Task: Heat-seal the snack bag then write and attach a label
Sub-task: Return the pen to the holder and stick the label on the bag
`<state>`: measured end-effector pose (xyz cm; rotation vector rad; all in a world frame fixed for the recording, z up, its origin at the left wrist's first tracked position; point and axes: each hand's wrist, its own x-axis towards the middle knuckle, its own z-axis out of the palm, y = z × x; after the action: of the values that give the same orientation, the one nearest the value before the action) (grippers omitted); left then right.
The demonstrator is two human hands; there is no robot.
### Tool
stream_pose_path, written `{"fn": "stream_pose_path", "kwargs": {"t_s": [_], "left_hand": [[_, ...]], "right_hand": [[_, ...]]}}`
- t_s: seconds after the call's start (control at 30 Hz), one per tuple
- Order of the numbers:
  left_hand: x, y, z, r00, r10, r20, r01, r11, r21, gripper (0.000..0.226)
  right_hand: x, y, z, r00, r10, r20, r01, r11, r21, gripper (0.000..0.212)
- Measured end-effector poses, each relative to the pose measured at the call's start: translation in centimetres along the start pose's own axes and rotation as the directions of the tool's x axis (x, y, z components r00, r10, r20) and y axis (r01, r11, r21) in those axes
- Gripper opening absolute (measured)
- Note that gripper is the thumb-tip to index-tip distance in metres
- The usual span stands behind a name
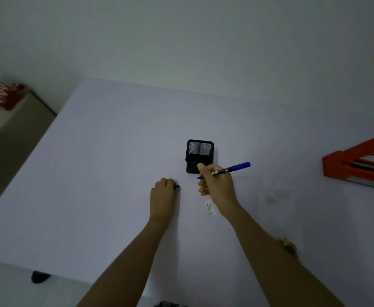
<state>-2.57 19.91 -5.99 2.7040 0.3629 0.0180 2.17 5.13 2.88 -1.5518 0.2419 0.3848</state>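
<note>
My right hand [217, 182] grips a blue marker [232, 169] over the white table [115, 151]; its tip points left and its blue rear end sticks out to the right. Closed in a fist, my left hand [164, 193] holds the marker's blue cap [177, 187], which peeks out by the fingers. A small white label [210, 208] with printed text lies flat on the table just below my right wrist. The orange heat sealer [359, 167] sits at the right edge, cut off by the frame. No snack bag is in view on the table.
A black mesh pen holder [199, 155] stands just beyond my right hand. Off the table's left side is a beige cabinet [15, 120] with a red-and-white packet [2, 94] on top. A pale wall runs behind the table.
</note>
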Motion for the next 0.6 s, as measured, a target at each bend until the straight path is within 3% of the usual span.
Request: {"fn": "stream_pose_path", "kwargs": {"t_s": [0.1, 0.2, 0.37, 0.6], "left_hand": [[0.0, 1.4, -1.7, 0.999, -0.038, 0.009, 0.039, 0.982, -0.183, 0.013], [0.2, 3.4, -5.2, 0.998, 0.041, -0.047, -0.053, 0.953, -0.299, 0.016], [0.6, 6.9, -12.5, 0.936, 0.171, -0.308, -0.286, 0.879, -0.382, 0.020], [0.9, 11.3, -19.6, 0.887, 0.215, -0.409, -0.413, 0.766, -0.492, 0.016]], "right_hand": [[-0.6, -1.2, -0.1, 0.997, 0.063, 0.039, -0.065, 0.996, 0.061, 0.017], [-1.3, -3.6, -0.5, 0.995, 0.070, 0.073, -0.082, 0.980, 0.182, 0.010], [-2.8, -9.5, -0.9, 0.994, -0.002, 0.112, -0.033, 0.949, 0.312, 0.007], [-4.8, -16.1, -1.1, 0.977, -0.177, 0.117, 0.122, 0.921, 0.371, 0.008]]}}
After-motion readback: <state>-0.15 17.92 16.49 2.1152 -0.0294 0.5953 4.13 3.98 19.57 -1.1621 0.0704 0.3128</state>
